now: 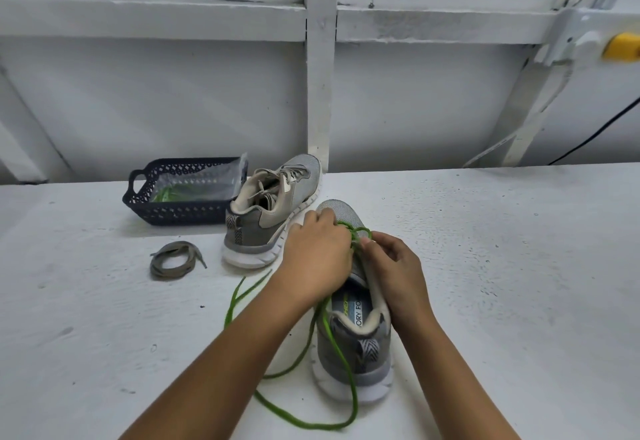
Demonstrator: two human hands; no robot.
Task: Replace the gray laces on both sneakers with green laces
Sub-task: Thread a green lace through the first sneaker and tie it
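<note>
A grey sneaker (353, 346) stands in front of me, heel toward me. A green lace (337, 353) is threaded through its front eyelets, and its long ends trail over the heel and onto the table. My left hand (317, 256) lies over the sneaker's tongue area with fingers curled on the green lace. My right hand (391, 266) pinches the lace at the eyelets. The second grey sneaker (273, 211) stands behind to the left, still with grey laces. A removed grey lace (175, 261) lies coiled on the table.
A dark plastic basket (145, 197) at the back left holds a clear bag with another green lace (169, 193). The white table (519, 283) ends at a white panelled wall. A black cable (602, 127) hangs at the far right.
</note>
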